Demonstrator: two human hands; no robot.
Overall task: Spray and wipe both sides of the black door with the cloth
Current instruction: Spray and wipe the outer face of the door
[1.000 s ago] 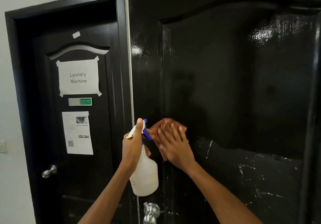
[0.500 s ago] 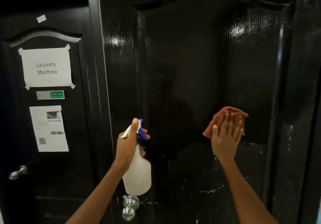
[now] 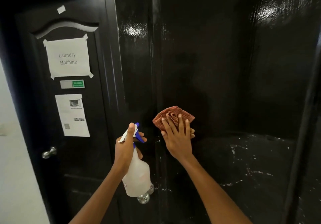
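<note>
The glossy black door [image 3: 225,67] fills the right of the view, with white spray flecks across its lower panel. My right hand [image 3: 177,136] presses a crumpled red checked cloth [image 3: 171,115] flat against the door near the left edge of the recessed panel, fingers straight and spread. My left hand [image 3: 126,147] grips the neck of a translucent white spray bottle [image 3: 139,173] with a blue and white trigger head, held upright just left of the cloth. The bottle partly hides the door's silver knob [image 3: 144,197].
A second black door [image 3: 52,154] stands closed at the left, with a taped "Laundry Machine" sign [image 3: 67,57], a green label, a printed sheet [image 3: 72,115] and a silver knob [image 3: 49,152]. A white wall [image 3: 12,163] borders it on the far left.
My right hand has swept the cloth leftward across the door, from the panel's right side to its left edge. The left hand and bottle stay about where they were.
</note>
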